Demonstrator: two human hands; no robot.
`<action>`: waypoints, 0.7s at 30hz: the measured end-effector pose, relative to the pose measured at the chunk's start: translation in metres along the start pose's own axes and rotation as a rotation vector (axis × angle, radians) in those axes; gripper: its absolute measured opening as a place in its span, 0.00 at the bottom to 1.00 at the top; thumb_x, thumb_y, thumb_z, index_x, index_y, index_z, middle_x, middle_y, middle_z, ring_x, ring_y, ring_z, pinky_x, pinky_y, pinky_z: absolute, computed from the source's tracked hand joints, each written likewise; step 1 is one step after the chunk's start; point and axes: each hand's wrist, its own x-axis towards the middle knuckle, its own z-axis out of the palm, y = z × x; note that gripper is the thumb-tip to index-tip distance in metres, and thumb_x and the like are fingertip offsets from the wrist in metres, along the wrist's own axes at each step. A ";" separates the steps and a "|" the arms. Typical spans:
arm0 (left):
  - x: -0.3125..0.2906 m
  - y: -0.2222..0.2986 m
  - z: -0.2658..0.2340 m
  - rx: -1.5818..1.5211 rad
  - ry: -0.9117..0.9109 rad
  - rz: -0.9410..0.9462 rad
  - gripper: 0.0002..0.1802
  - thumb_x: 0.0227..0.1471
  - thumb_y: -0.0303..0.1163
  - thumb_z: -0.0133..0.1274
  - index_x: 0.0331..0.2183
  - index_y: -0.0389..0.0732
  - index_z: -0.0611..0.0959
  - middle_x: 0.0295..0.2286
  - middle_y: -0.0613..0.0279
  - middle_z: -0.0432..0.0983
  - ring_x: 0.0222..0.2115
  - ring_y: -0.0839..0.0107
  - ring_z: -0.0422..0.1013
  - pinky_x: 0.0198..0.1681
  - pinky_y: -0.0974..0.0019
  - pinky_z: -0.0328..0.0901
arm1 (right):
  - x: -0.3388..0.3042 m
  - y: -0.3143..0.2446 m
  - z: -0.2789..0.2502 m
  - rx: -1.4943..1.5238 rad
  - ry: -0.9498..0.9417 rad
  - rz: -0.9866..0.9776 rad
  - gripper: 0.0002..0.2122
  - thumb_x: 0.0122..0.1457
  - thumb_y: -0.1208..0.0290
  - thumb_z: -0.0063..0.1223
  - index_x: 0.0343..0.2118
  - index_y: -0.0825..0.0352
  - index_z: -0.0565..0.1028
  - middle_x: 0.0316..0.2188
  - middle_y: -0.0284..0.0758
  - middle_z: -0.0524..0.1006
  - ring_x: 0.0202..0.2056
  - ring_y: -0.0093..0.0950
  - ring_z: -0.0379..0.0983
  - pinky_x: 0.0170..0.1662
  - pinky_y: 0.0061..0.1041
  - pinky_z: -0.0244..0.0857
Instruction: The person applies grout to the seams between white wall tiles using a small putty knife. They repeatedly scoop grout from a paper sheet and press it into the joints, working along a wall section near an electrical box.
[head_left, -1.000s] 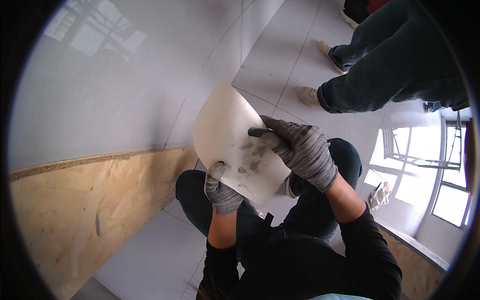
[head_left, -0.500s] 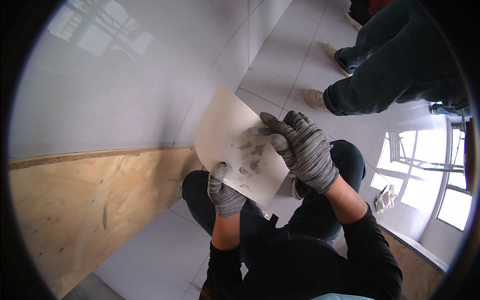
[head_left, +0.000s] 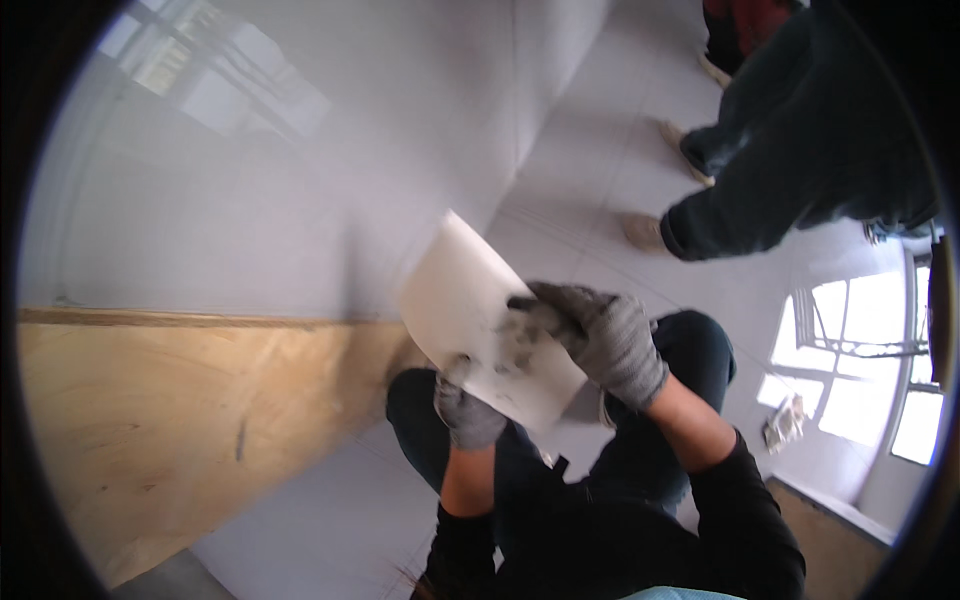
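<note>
A cream-coloured sheet of paper (head_left: 455, 290), slightly curved, is held tilted above my knees. Dark grey smudges mark its middle and lower part. My left hand (head_left: 468, 408), in a grey knitted glove, grips the lower left edge with the thumb on top. Over the smudged area, my right hand (head_left: 610, 340) in a matching glove has its fingers bent and drawn together. Motion blur hides whatever may be pinched in them, and I cannot tell whether they touch the paper.
A wooden board (head_left: 200, 410) runs along the left, below a glossy pale wall panel (head_left: 300, 210). Another person's dark trouser legs (head_left: 770, 160) stand on the tiled floor (head_left: 570, 200) at upper right. A crumpled white cloth (head_left: 785, 425) lies at the right.
My right hand has come down closer over the smudges on the sheet. The small grey piece seen between its fingers earlier is now blurred. My left hand keeps its grip; the whole view has shifted slightly.
</note>
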 end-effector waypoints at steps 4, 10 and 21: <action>0.005 -0.003 -0.001 0.052 0.004 0.003 0.38 0.49 0.39 0.51 0.57 0.33 0.60 0.52 0.43 0.64 0.51 0.49 0.64 0.54 0.47 0.59 | 0.006 -0.003 0.001 -0.073 -0.002 0.029 0.15 0.56 0.63 0.53 0.46 0.61 0.75 0.30 0.37 0.80 0.28 0.33 0.78 0.33 0.29 0.72; 0.004 -0.003 0.000 0.026 0.014 -0.041 0.38 0.47 0.39 0.51 0.57 0.35 0.61 0.52 0.45 0.64 0.52 0.50 0.63 0.55 0.47 0.59 | 0.011 -0.008 0.003 0.008 0.023 0.060 0.13 0.59 0.60 0.52 0.42 0.61 0.77 0.27 0.38 0.80 0.27 0.35 0.78 0.31 0.29 0.71; -0.015 -0.005 -0.044 0.036 0.100 -0.047 0.32 0.50 0.38 0.53 0.55 0.36 0.65 0.49 0.48 0.67 0.48 0.53 0.67 0.51 0.51 0.64 | 0.051 -0.019 -0.025 -0.013 0.316 -0.116 0.05 0.58 0.71 0.53 0.30 0.66 0.75 0.16 0.42 0.71 0.17 0.38 0.68 0.22 0.30 0.62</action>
